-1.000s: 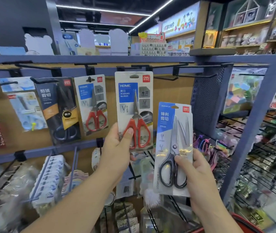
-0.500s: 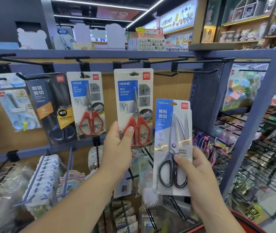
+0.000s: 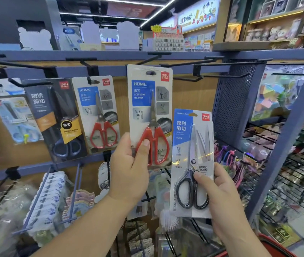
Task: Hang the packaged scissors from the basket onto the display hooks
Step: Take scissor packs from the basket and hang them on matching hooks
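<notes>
My left hand (image 3: 129, 169) is pinching the lower part of the red-handled scissors pack (image 3: 148, 101) and raising it a touch closer than a second ago. Its hang hole is now showing dark, right under the black hook (image 3: 150, 59); whether it is threading on, I cannot tell. My right hand (image 3: 219, 197) is gripping the black-handled scissors pack (image 3: 192, 145), waiting lower alongside.

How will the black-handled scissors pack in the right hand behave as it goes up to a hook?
The black-handled scissors pack is probably fairly stiff: it stands flat and unbent though the right hand grips only its lower end. It is likely bottom-heavy, with the handles low. The glossy blister may be slippery under the thumb.
</notes>
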Available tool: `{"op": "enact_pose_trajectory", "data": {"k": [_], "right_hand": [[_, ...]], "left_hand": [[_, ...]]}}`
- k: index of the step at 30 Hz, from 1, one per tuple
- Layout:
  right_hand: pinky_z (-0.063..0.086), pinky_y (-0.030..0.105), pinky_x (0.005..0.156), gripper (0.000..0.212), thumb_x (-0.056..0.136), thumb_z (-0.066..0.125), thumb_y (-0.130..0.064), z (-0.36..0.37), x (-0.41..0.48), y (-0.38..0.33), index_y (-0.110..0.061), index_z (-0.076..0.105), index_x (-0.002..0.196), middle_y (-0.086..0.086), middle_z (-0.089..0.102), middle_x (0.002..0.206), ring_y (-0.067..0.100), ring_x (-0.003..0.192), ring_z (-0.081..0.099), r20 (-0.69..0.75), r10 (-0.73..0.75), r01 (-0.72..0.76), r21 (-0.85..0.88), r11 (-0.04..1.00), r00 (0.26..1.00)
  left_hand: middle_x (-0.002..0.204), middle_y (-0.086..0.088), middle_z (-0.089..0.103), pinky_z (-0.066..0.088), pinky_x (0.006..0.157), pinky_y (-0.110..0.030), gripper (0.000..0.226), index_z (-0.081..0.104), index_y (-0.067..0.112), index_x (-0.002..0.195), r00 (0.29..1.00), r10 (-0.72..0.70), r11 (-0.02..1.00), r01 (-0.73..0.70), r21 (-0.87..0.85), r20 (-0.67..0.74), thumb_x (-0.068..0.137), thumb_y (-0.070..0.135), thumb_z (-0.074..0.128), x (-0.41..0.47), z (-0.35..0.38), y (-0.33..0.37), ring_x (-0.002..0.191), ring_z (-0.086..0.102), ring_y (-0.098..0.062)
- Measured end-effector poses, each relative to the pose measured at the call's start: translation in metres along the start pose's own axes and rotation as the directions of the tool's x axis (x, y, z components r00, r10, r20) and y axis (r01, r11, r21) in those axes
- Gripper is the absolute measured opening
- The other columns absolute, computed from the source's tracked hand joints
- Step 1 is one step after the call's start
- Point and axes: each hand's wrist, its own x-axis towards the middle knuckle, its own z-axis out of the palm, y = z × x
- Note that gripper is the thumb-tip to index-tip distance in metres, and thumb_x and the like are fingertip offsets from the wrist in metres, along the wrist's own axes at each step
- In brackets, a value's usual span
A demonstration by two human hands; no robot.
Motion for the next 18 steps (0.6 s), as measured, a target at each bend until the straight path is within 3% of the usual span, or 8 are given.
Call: {"op": "enact_pose_trajectory", "data": {"k": [5, 11, 15, 18], "right_hand": [[0.056, 0.047, 0.092, 0.025, 0.098, 0.061, -0.004, -0.0012, 0.0010, 0.0001, -0.018, 0.069, 0.118, 0.005, 0.080, 0.108, 0.027, 0.100, 0.077, -0.005, 0.008, -0.008, 0.001, 1.000, 1.000], [0.056, 0.054, 0.098, 0.023, 0.098, 0.062, -0.004, -0.0041, -0.0010, -0.0016, -0.018, 0.069, 0.114, 0.006, 0.080, 0.109, 0.029, 0.101, 0.076, -0.014, 0.016, -0.016, 0.005, 1.000, 1.000], [0.056, 0.048, 0.092, 0.024, 0.098, 0.061, -0.004, -0.0035, -0.0038, -0.0034, -0.018, 0.069, 0.116, 0.005, 0.080, 0.108, 0.028, 0.100, 0.077, -0.011, 0.017, -0.017, 0.011, 1.000, 1.000], [0.056, 0.043, 0.086, 0.023, 0.098, 0.061, -0.003, -0.0038, -0.0057, -0.0041, -0.017, 0.069, 0.114, 0.005, 0.081, 0.106, 0.026, 0.097, 0.077, -0.007, 0.020, -0.019, 0.015, 1.000, 1.000]], "left_hand": [[0.110, 0.007, 0.078, 0.061, 0.092, -0.053, 0.015, 0.067, 0.036, 0.115, 0.999, -0.044, 0.999, 0.044, -0.009, -0.008, 0.103, 0.038, 0.058, -0.0039, -0.0034, -0.0054, 0.108, 0.074, -0.016], [0.109, 0.008, 0.080, 0.061, 0.093, -0.055, 0.017, 0.067, 0.035, 0.115, 0.998, -0.065, 0.998, 0.065, -0.004, 0.023, 0.101, 0.042, 0.059, -0.0034, -0.0039, -0.0055, 0.107, 0.076, -0.016], [0.109, 0.008, 0.080, 0.062, 0.091, -0.053, 0.024, 0.067, 0.037, 0.115, 0.997, -0.061, 0.998, 0.062, -0.008, 0.043, 0.095, 0.049, 0.060, -0.0021, -0.0038, -0.0025, 0.105, 0.077, -0.016], [0.110, 0.004, 0.080, 0.061, 0.092, -0.057, 0.018, 0.068, 0.039, 0.113, 0.997, -0.061, 0.998, 0.062, -0.024, 0.038, 0.098, 0.042, 0.059, 0.0008, -0.0055, -0.0041, 0.106, 0.077, -0.020]]}}
